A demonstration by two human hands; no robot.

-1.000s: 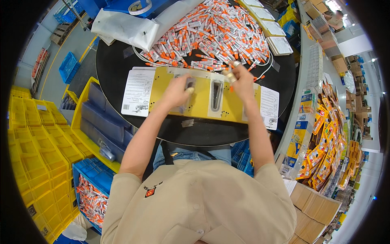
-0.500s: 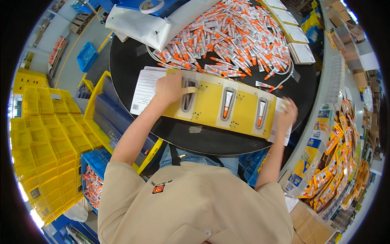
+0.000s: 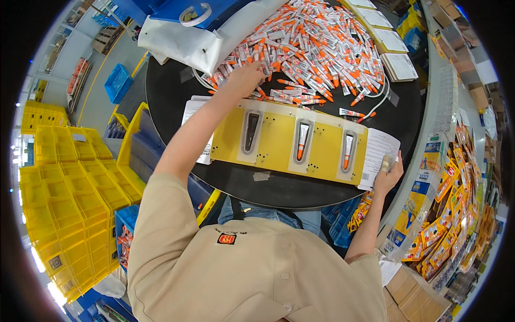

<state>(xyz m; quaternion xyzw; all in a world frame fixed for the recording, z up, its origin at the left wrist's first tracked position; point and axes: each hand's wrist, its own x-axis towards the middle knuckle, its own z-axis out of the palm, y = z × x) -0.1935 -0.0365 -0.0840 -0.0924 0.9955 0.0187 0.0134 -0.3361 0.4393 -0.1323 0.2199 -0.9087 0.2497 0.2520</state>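
Note:
My left hand (image 3: 247, 79) reaches over the near left edge of a large pile of small white tubes with orange caps (image 3: 306, 48). Its fingers are bent together among the tubes; whether one is pinched is hidden. Below it lies a long yellow board (image 3: 273, 139) with three clear-rimmed oval slots. A tube (image 3: 302, 142) lies in the middle slot and another tube (image 3: 347, 150) in the right one, while the left slot (image 3: 250, 132) shows dark inside. My right hand (image 3: 392, 174) grips the right edge of a printed sheet (image 3: 379, 155), a tan wrap on one finger.
The round black table (image 3: 230, 180) carries everything. White plastic sheeting (image 3: 179, 43) and a tape roll (image 3: 196, 15) lie at the far left. Printed papers (image 3: 399, 67) are stacked far right. Yellow crates (image 3: 75, 198) stand at left; orange-yellow packages (image 3: 440, 214) fill the right side.
My left hand has left the board's left slot and moved up and right to the tube pile. My right hand has shifted down and outward along the sheet's right edge.

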